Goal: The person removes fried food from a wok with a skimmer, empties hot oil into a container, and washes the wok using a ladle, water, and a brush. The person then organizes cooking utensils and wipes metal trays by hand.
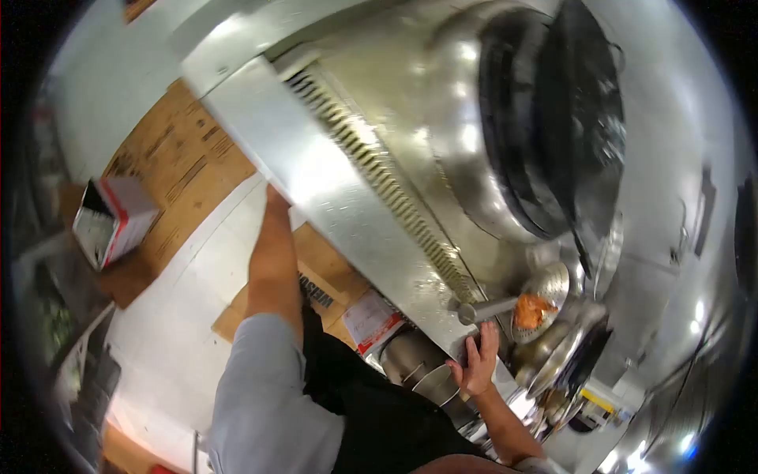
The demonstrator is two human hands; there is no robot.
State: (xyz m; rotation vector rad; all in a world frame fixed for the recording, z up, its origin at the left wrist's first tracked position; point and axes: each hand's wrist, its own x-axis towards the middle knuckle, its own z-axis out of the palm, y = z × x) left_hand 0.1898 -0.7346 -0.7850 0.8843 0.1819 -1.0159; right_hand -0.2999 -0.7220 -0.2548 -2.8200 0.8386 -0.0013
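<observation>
Our right hand, fingers spread and gripping nothing visible, seems braced at the steel ledge near the perforated skimmer, whose holes likely let the orange food drain, while we cannot tell how our partly hidden left hand is closed

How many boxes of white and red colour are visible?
2: an open box at the left, by brown cardboard; a second box near the centre, beside a metal pot. Others may be hidden.
</observation>
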